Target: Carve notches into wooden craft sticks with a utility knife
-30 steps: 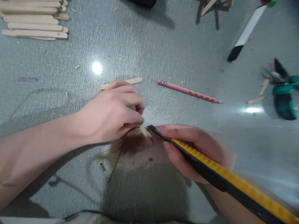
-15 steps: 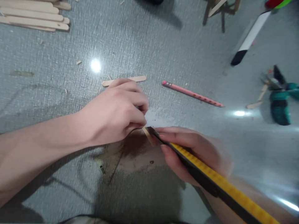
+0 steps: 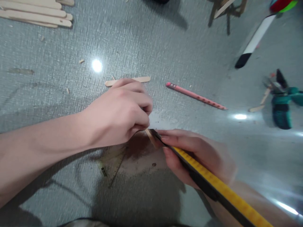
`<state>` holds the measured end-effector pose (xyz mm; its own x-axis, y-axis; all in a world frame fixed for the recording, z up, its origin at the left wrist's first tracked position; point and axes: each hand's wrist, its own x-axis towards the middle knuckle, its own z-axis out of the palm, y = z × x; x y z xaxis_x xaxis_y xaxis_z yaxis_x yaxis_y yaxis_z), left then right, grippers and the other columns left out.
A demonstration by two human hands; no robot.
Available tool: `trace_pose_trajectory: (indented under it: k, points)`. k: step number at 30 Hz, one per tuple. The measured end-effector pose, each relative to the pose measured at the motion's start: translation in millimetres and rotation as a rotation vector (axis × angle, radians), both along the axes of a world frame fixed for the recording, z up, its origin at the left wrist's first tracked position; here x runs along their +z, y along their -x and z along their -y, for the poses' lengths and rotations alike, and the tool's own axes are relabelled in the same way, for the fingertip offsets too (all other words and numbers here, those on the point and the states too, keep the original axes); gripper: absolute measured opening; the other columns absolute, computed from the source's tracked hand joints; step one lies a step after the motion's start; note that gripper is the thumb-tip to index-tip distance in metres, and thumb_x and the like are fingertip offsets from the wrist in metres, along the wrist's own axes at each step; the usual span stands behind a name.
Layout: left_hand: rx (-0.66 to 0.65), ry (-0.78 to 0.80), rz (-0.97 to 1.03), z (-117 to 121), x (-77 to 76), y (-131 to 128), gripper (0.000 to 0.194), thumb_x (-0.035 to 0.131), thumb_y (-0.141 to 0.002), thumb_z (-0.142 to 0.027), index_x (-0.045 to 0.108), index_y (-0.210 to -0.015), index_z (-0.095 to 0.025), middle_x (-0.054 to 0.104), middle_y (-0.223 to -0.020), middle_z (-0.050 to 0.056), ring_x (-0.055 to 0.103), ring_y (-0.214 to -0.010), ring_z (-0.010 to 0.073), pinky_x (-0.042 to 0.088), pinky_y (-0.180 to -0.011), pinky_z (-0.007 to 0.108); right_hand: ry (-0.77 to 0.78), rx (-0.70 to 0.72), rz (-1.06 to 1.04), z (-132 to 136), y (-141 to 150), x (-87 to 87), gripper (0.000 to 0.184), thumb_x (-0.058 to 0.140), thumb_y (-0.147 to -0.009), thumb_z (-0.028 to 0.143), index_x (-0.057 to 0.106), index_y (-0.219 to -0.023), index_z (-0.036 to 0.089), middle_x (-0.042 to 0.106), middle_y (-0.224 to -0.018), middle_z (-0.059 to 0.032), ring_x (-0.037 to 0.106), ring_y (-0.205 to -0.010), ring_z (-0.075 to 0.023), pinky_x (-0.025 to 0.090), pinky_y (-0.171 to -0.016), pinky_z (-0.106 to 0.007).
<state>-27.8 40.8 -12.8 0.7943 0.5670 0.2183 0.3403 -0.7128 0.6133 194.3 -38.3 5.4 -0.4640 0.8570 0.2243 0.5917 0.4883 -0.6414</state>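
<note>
My left hand (image 3: 120, 115) pinches a small wooden stick piece (image 3: 150, 136) against the grey table, fingers curled tightly over it. My right hand (image 3: 196, 156) grips a yellow and black utility knife (image 3: 213, 183), whose tip touches the stick piece right beside my left fingertips. Under both hands lies a clear set square (image 3: 113, 159). A whole wooden stick (image 3: 142, 79) lies just beyond my left hand.
A pink pencil (image 3: 196, 96) lies right of centre. Several wooden sticks (image 3: 35, 12) are piled at the top left. Teal-handled pliers (image 3: 282, 101) and stick offcuts sit at the right, a black and white marker (image 3: 255, 37) at the upper right, and a small stick structure (image 3: 224, 9) at the top.
Both hands have stayed together on the stick piece. The view has shifted slightly, and the knife tip sits closer against my left fingertips than one second ago.
</note>
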Motion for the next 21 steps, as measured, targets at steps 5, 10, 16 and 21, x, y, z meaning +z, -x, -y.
trace_pose_trajectory:
  k: [5, 10, 16, 21]
  points:
    - [0.007, 0.006, -0.037, 0.6, -0.4, -1.5, 0.032, 0.054, -0.089, -0.02, 0.073, -0.064, -0.024, 0.066, -0.075, -0.002, 0.057, -0.088, 0.0173, 0.041, -0.092, 0.041, -0.005, -0.025, 0.028, 4.5, 5.7, 4.6, 0.026, 0.06, -0.083, 0.011, 0.062, -0.104, 0.026, 0.077, -0.086, 0.0008, 0.076, -0.075, -0.0168, 0.064, -0.066, -0.024]
    - [0.017, 0.058, -0.082, 2.3, 3.0, -1.5, 0.023, 0.061, -0.081, -0.013, 0.073, -0.066, -0.023, 0.068, -0.079, -0.001, 0.057, -0.093, 0.0209, 0.041, -0.094, 0.043, 0.059, -0.044, 0.087, 7.8, 8.9, 10.0, 0.03, 0.059, -0.083, 0.012, 0.06, -0.109, 0.028, 0.077, -0.086, 0.0023, 0.076, -0.076, -0.0186, 0.064, -0.066, -0.026]
    - [0.042, 0.055, -0.068, 3.9, 2.1, -2.3, 0.028, 0.053, -0.085, -0.018, 0.073, -0.067, -0.024, 0.065, -0.078, -0.004, 0.057, -0.092, 0.0183, 0.041, -0.1, 0.043, 0.023, -0.046, 0.043, 8.1, 7.8, 9.9, 0.031, 0.056, -0.083, 0.011, 0.061, -0.107, 0.029, 0.075, -0.082, 0.0033, 0.073, -0.065, -0.0158, 0.062, -0.061, -0.024]
    - [0.049, 0.046, -0.058, 4.5, 1.1, -3.3, 0.031, 0.049, -0.087, -0.019, 0.071, -0.065, -0.023, 0.063, -0.075, -0.003, 0.055, -0.089, 0.0166, 0.042, -0.1, 0.041, 0.057, -0.028, 0.075, 9.9, 7.0, 11.0, 0.03, 0.058, -0.083, 0.011, 0.059, -0.107, 0.027, 0.075, -0.083, 0.0025, 0.073, -0.066, -0.0159, 0.063, -0.061, -0.024]
